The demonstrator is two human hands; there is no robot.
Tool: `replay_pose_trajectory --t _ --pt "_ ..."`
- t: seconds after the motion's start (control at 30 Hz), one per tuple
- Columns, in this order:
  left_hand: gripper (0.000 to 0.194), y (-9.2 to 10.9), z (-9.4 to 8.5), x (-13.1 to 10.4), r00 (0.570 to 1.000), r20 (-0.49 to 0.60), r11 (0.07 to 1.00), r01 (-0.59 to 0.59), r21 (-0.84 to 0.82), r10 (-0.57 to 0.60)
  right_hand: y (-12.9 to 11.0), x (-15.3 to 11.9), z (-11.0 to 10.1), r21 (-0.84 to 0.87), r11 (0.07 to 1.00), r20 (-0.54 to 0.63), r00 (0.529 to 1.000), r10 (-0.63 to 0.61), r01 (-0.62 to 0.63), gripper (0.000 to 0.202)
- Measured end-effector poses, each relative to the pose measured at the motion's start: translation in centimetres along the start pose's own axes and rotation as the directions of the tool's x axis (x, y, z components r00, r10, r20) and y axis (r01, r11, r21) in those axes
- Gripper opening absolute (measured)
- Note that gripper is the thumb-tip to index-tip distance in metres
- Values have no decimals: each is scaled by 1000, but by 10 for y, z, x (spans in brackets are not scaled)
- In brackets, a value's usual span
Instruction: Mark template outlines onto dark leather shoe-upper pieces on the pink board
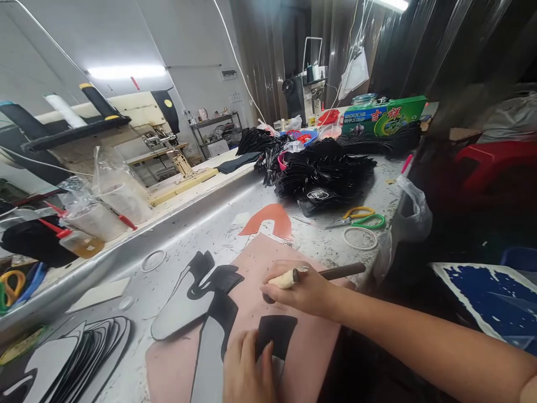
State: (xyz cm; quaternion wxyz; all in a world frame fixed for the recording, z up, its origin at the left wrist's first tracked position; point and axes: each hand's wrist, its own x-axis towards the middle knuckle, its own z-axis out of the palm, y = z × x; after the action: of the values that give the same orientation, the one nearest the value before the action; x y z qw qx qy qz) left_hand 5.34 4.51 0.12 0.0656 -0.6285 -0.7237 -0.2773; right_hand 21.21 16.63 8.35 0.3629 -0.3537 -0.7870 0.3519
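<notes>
My right hand (300, 288) is closed around a tool with a cream, wrapped-looking handle (283, 280) and a dark end. Its working tip is hidden. A dark brown stick-like handle (344, 271) pokes out behind this hand; whether I grip it too, I cannot tell. Below, my left hand (247, 369) rests with fingers apart on a grey and black shoe-upper piece (277, 333). Another grey and black cut piece (210, 347) lies just left of it, and a third (184, 313) sits farther left. All of these lie on or across a pink sheet (260, 257).
An orange curved piece (268, 217) lies beyond the sheet. Scissors (363, 218) and a white ring (359, 238) lie near the right table edge. Black bundles (323, 168) are heaped behind. Stacked grey pieces (96, 358) stand front left; a sewing machine (159, 140) is back left.
</notes>
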Motion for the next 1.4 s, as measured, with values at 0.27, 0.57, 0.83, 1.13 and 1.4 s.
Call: replay_pose_trajectory --t 0.27,0.57,0.83,1.13,1.4 --pt "8 5 0 32 977 152 988 153 -11 -149 -12 9 28 -289 948 144 973 178 -130 19" --pt "27 -28 25 6 977 -14 977 -213 25 214 -1 8 33 -305 943 155 971 184 -131 23" --pt "43 -16 17 8 905 57 858 -418 298 421 -21 16 19 -169 985 211 976 62 -26 18" --pt "38 -23 14 14 843 51 787 -521 329 536 -13 31 23 -345 938 226 971 79 3 23" --pt "21 -20 7 5 875 -83 853 -437 286 476 -18 16 29 -361 932 313 940 135 -14 33"
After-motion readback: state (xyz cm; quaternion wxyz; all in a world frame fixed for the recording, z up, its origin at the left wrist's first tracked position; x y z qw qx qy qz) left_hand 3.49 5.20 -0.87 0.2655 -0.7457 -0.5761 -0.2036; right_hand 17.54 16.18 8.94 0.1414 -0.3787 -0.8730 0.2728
